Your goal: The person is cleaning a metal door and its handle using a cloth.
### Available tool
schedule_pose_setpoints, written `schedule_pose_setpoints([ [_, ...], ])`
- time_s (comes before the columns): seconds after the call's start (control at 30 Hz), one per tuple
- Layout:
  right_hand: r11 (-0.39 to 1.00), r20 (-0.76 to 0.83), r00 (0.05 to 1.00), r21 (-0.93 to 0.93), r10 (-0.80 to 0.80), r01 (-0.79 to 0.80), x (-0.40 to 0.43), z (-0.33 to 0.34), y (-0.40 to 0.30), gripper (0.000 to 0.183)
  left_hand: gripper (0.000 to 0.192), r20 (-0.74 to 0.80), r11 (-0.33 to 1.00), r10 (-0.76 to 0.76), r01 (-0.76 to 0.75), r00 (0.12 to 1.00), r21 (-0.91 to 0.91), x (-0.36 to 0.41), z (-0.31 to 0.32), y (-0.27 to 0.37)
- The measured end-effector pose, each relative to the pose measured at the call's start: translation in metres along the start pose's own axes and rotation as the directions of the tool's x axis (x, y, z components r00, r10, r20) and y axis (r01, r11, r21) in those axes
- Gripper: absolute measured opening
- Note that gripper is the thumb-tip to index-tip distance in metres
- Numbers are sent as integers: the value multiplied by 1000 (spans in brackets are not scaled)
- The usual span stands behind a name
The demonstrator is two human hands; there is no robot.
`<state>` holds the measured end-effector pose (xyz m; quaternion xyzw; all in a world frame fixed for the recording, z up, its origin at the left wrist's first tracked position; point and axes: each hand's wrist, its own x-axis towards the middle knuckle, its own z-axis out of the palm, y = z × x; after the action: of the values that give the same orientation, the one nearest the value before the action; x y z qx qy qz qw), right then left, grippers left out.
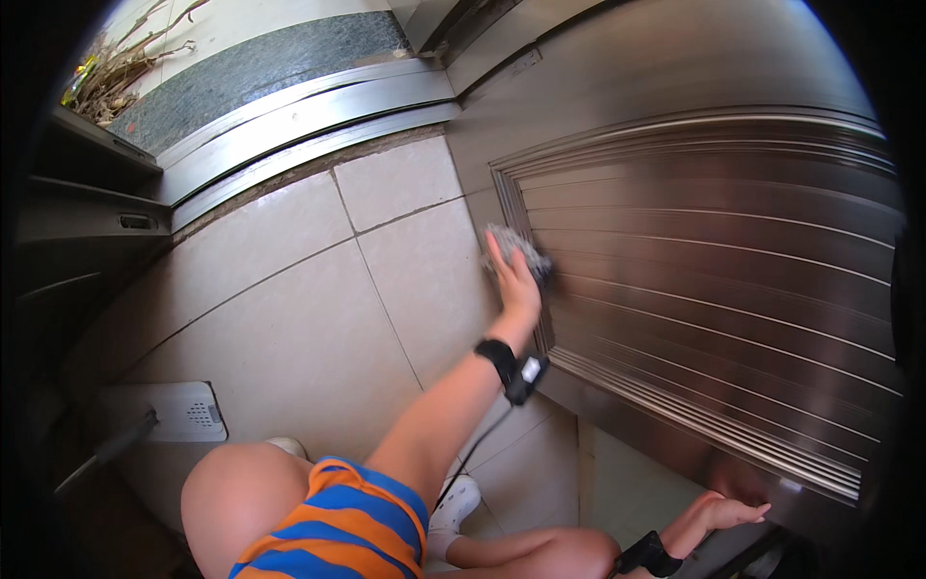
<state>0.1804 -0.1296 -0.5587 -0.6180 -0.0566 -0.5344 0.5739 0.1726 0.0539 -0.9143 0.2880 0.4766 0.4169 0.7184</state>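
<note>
My left hand [517, 279] holds a grey, fluffy cloth [532, 250] flat against the frame of a brown metal door [694, 268]. The cloth lies at the side edge of the door's ribbed panel and is slightly blurred. Down at the lower right, my right hand [727, 512] touches the door's near edge, where its reflection shows in the metal. Part of its fingers is hidden, so its grip is unclear. Each wrist wears a black strap, and a small black device with a cable hangs by the left one.
Pale floor tiles [289, 311] stretch between the door and a metal threshold [304, 119]. A white flat mop head [173, 412] with a handle lies at the left. Beyond the threshold are a dark stone strip [268, 65] and dry branches [123, 65]. Another metal door leaf [87, 217] stands at far left.
</note>
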Motion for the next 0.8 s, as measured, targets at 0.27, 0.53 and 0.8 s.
schedule_pose_setpoints([
  [0.27, 1000, 94, 995, 19, -20, 19, 9, -5, 6, 71, 67, 169, 971, 166, -191, 971, 143, -46, -5, 3],
  [0.53, 1000, 94, 995, 6, -27, 27, -2, -6, 3, 71, 64, 38, 939, 329, -331, 944, 96, 108, -5, 51],
  [0.8, 999, 155, 988, -32, -28, 34, 16, -17, 25, 85, 69, 243, 996, -16, -7, 970, 94, -104, -41, -51],
])
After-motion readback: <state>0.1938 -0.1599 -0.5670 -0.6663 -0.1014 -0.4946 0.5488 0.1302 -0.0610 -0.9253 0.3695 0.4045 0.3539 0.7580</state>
